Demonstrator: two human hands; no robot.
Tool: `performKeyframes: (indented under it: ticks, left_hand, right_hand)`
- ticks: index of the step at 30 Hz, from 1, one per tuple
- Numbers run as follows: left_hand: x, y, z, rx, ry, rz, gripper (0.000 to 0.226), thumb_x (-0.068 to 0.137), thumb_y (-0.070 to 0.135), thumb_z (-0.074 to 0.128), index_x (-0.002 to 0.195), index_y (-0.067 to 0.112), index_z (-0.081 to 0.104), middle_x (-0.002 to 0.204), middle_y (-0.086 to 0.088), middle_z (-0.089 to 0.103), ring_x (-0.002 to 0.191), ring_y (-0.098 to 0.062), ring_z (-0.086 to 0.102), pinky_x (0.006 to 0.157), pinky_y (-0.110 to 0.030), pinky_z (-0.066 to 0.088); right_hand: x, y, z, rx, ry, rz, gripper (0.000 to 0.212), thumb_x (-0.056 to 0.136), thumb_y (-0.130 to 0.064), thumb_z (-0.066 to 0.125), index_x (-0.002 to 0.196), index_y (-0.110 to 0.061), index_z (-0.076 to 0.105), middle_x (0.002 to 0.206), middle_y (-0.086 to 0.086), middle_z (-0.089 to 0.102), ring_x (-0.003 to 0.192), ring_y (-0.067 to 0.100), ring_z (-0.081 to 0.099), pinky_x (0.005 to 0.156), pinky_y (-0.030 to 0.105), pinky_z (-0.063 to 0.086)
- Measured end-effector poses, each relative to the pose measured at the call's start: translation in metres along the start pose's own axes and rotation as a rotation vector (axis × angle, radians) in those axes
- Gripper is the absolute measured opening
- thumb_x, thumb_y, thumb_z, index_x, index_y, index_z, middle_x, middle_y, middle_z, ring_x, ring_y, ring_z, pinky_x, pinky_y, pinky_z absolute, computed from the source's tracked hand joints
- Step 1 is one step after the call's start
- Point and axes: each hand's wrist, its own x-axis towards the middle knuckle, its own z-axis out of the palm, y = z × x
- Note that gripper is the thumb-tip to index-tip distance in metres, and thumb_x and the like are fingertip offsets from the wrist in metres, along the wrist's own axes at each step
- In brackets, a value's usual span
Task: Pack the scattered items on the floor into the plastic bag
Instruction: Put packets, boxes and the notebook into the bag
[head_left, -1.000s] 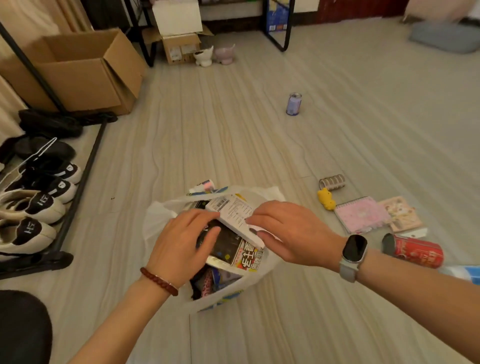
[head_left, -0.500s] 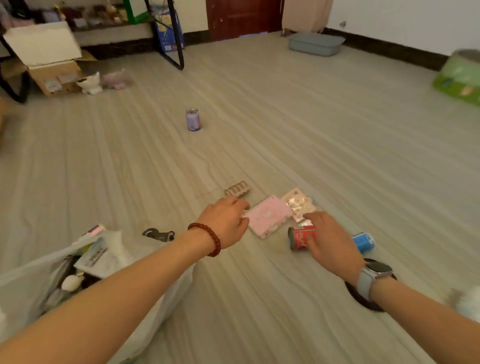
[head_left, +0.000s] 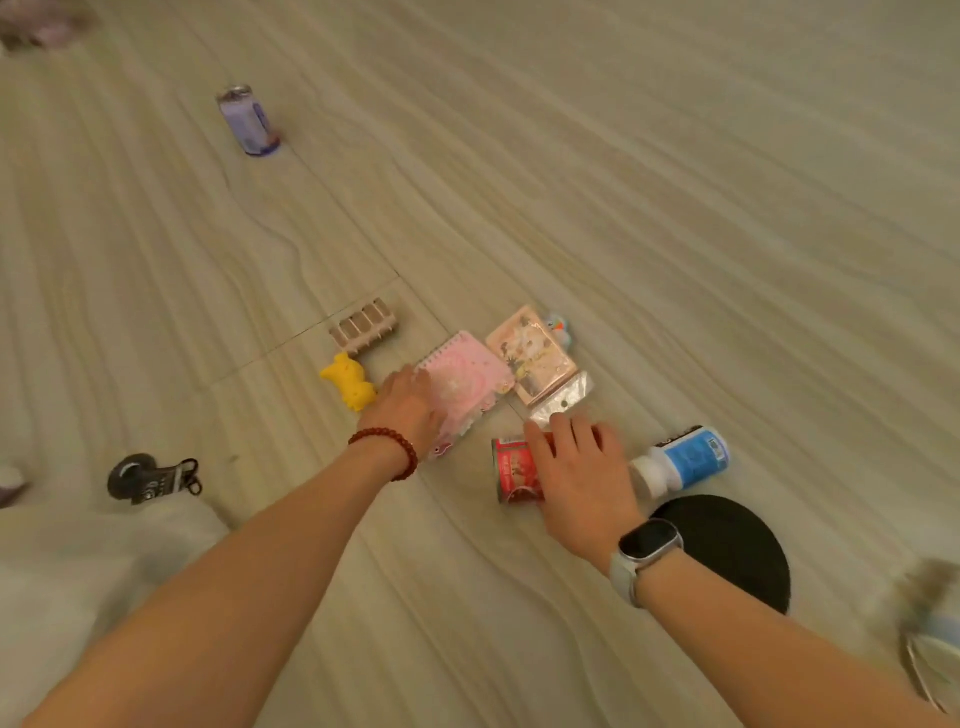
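While the left hand (head_left: 408, 402) is laid flat on the pink spiral notebook (head_left: 467, 387), the red tin can (head_left: 514, 470), lying sideways just right of it, is covered by the right hand (head_left: 582, 475), fingers spread, grip unclear.

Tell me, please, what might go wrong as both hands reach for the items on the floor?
The red can lies on its side under the right hand, so it could roll toward the blue bottle. The left hand sits on the flat pink notebook, which may be hard to lift.

Red bead bracelet (head_left: 387, 451) left; grey-strapped smartwatch (head_left: 647, 553) right
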Motion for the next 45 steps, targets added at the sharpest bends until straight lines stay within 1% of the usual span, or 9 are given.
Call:
performKeyframes:
  ticks: [8,13,18,23,28,32,35,42,45]
  left_hand:
    - [0.012,0.005,-0.005,0.011,-0.082,-0.257,0.098,0.065,0.051,0.073,0.136,0.009,0.021,0.135,-0.019,0.032,0.123,-0.037,0.039,0.097,-0.041,0.037]
    - [-0.031,-0.003,-0.014,-0.380,0.019,-0.261,0.051,0.081,0.024,0.065,0.121,0.005,0.039,0.119,-0.015,0.047,0.094,-0.031,0.053,0.077,-0.036,0.045]
    - [-0.102,-0.013,-0.073,-0.339,0.219,-0.174,0.038,0.090,0.020,0.050,0.124,0.010,0.033,0.090,-0.010,0.057,0.081,-0.032,0.057,0.064,-0.034,0.040]
    - [-0.177,-0.048,-0.143,-0.405,0.396,-0.157,0.040,0.089,0.021,0.053,0.123,0.010,0.035,0.098,-0.007,0.056,0.086,-0.029,0.057,0.071,-0.034,0.046]
    - [-0.262,-0.100,-0.191,-0.460,0.612,-0.180,0.040,0.087,0.021,0.056,0.122,0.011,0.039,0.097,0.001,0.050,0.086,-0.022,0.053,0.068,-0.026,0.039]
    - [-0.341,-0.152,-0.197,-0.533,0.802,-0.291,0.037,0.088,0.019,0.054,0.120,0.009,0.040,0.099,0.003,0.050,0.070,-0.008,0.052,0.057,-0.025,0.042]
    - [-0.385,-0.190,-0.177,-0.604,0.957,-0.434,0.036,0.089,0.016,0.052,0.122,0.006,0.039,0.102,0.001,0.047,0.075,-0.010,0.050,0.053,-0.015,0.033]
    - [-0.430,-0.257,-0.127,-0.777,1.117,-0.705,0.040,0.088,0.016,0.055,0.124,0.004,0.042,0.119,-0.018,0.053,0.089,-0.017,0.045,0.071,-0.032,0.035]
    - [-0.444,-0.274,-0.106,-0.806,1.155,-0.730,0.041,0.088,0.014,0.055,0.125,0.003,0.041,0.119,-0.017,0.051,0.094,-0.017,0.044,0.075,-0.032,0.036]
  right_hand:
    - [-0.001,-0.028,0.010,0.111,0.123,0.105,0.068,0.041,-0.034,0.080,0.101,-0.013,0.054,0.078,0.005,0.061,0.067,0.025,0.056,0.056,0.036,0.044]
    - [-0.009,-0.029,0.010,0.099,0.114,0.086,0.066,0.048,-0.036,0.080,0.103,-0.014,0.050,0.081,0.006,0.061,0.066,0.024,0.057,0.059,0.036,0.046]
    - [-0.028,-0.043,-0.001,0.183,-0.092,0.126,0.066,0.046,-0.039,0.079,0.103,-0.014,0.057,0.083,0.008,0.064,0.069,0.029,0.061,0.059,0.038,0.046]
    - [-0.050,-0.086,-0.042,0.573,-0.203,0.217,0.071,0.072,-0.051,0.060,0.131,-0.022,0.033,0.122,0.002,0.050,0.112,0.025,0.049,0.091,0.038,0.040]
    - [-0.051,-0.151,-0.121,1.117,-0.090,0.145,0.054,0.070,-0.043,0.072,0.109,-0.028,0.038,0.101,-0.004,0.058,0.084,0.013,0.059,0.070,0.027,0.050]
    - [-0.056,-0.202,-0.203,1.332,0.017,-0.042,0.044,0.072,-0.032,0.073,0.102,-0.035,0.041,0.093,-0.020,0.056,0.086,0.004,0.059,0.083,0.026,0.049]
    - [-0.057,-0.246,-0.255,1.459,0.012,-0.236,0.044,0.075,-0.029,0.071,0.108,-0.029,0.042,0.093,-0.021,0.059,0.080,-0.008,0.061,0.075,0.014,0.052]
    - [-0.074,-0.369,-0.281,1.121,-0.258,-0.618,0.060,0.073,-0.040,0.069,0.121,-0.029,0.035,0.098,-0.022,0.054,0.088,-0.006,0.057,0.070,0.006,0.049]
    - [-0.078,-0.408,-0.239,0.821,-0.221,-0.651,0.059,0.071,-0.056,0.064,0.113,-0.023,0.040,0.100,-0.007,0.055,0.082,0.007,0.059,0.070,0.026,0.055]
